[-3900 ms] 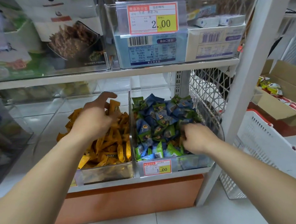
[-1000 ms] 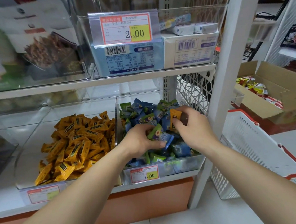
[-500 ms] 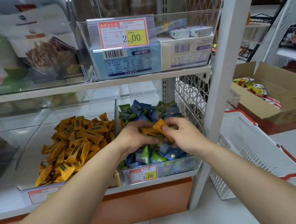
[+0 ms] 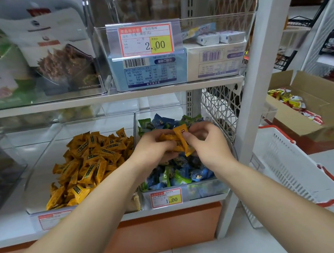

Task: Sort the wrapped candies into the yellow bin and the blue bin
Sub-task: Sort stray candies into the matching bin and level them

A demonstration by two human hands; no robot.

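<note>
Two clear bins sit side by side on the low shelf. The left bin holds a heap of yellow wrapped candies. The right bin holds blue and green wrapped candies. Both hands meet above the right bin. My left hand grips a small bunch of yellow candies. My right hand pinches one yellow candy between thumb and fingers, right against that bunch.
A white shelf post stands just right of the blue bin. A white basket with red handles sits on the floor beyond it, with an open cardboard box of snacks behind. The upper shelf hangs over the bins.
Earlier my left hand lay in the yellow bin and my right hand dug in the blue one. My left hand crossed to the blue bin, and yellow candies have been gathered between both hands.
</note>
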